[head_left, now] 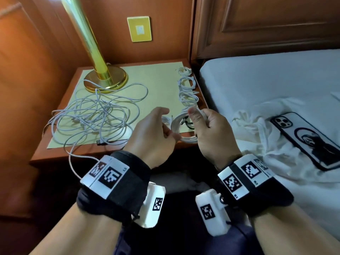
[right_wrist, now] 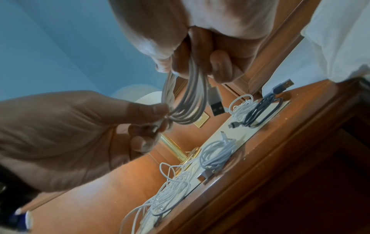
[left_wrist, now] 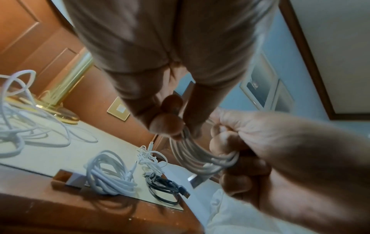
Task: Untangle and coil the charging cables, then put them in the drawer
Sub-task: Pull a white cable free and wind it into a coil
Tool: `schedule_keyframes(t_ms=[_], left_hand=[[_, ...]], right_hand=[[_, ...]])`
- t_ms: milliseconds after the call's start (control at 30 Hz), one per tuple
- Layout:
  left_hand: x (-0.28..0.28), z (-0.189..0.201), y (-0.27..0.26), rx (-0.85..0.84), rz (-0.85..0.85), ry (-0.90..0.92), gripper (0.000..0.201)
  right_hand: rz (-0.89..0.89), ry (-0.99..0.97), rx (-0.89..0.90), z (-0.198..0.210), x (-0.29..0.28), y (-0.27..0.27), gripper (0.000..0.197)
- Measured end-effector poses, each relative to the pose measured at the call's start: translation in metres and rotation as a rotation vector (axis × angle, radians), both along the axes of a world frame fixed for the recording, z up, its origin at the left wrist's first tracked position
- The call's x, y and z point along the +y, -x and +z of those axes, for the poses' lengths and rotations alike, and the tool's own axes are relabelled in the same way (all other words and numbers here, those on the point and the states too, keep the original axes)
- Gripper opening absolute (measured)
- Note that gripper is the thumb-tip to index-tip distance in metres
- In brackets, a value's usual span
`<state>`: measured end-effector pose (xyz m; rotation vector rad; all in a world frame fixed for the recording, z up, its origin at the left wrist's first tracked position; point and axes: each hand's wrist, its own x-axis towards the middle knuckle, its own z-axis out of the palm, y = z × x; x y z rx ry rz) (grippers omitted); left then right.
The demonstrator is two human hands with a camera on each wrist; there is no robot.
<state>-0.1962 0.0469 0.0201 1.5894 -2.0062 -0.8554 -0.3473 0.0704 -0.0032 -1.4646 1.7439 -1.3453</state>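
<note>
A white coiled cable (head_left: 179, 129) hangs in the air over the nightstand's front right corner. My right hand (head_left: 204, 126) grips one side of the coil (right_wrist: 188, 88), its USB plug (right_wrist: 216, 104) dangling. My left hand (head_left: 158, 129) pinches the opposite side of the coil (left_wrist: 192, 152) between thumb and fingers. A big tangle of white cables (head_left: 95, 115) lies on the nightstand's left half. Finished coils (head_left: 187, 89) lie in a row along its right edge, with a white coil (left_wrist: 110, 174) and a black coil (left_wrist: 166, 190) nearest the front. No drawer is visible.
A brass lamp (head_left: 104, 78) stands at the back left of the nightstand (head_left: 55, 151), on a cream mat (head_left: 156, 76). One cable end (head_left: 73, 162) hangs over the front edge. The bed (head_left: 266, 80) is to the right, with a phone (head_left: 309, 140) on it.
</note>
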Motion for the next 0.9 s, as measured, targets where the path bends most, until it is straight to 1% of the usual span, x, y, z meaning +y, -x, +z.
schedule_keyframes(t_ms=[100,167,233,300,400,467,533,600,667,800,833,900], left_hand=[[0.0,0.002,-0.011,0.048,-0.055,-0.093,0.061],[0.001,0.006,-0.019,0.059,-0.094,-0.098,0.057],[0.002,0.01,-0.025,0.068,-0.125,-0.099,0.049],[0.002,0.01,-0.03,0.089,-0.138,-0.107,0.035],[0.0,0.011,-0.035,0.113,-0.16,-0.13,0.022],[0.0,0.01,-0.034,0.149,-0.177,-0.135,0.016],[0.002,0.007,-0.03,0.205,-0.167,-0.129,0.01],[0.005,-0.001,-0.023,0.241,-0.138,-0.128,0.008],[0.007,-0.009,-0.015,0.237,-0.102,-0.104,0.01],[0.004,-0.014,-0.007,0.375,0.002,-0.063,0.012],[0.003,-0.015,-0.007,0.404,0.013,-0.05,0.011],[0.002,-0.015,-0.006,0.475,0.034,-0.083,0.017]], right_hand=[[-0.051,-0.026,-0.035,-0.001,-0.003,-0.002,0.06],[-0.055,-0.029,-0.048,0.002,-0.006,0.003,0.059],[-0.035,-0.022,-0.039,0.007,-0.007,0.009,0.055],[-0.013,-0.014,-0.027,0.009,-0.007,0.015,0.06],[-0.026,0.011,0.074,0.01,-0.005,0.019,0.06],[-0.074,0.044,0.193,0.01,-0.004,0.021,0.059],[-0.119,0.057,0.243,0.009,-0.002,0.021,0.059],[-0.116,0.035,0.188,0.006,-0.001,0.02,0.06],[-0.058,0.017,0.1,0.005,-0.001,0.016,0.061],[0.062,0.079,-0.095,0.011,-0.002,0.011,0.061],[0.094,0.088,-0.134,0.013,0.0,0.01,0.059],[0.147,0.095,-0.187,0.017,0.003,0.009,0.048]])
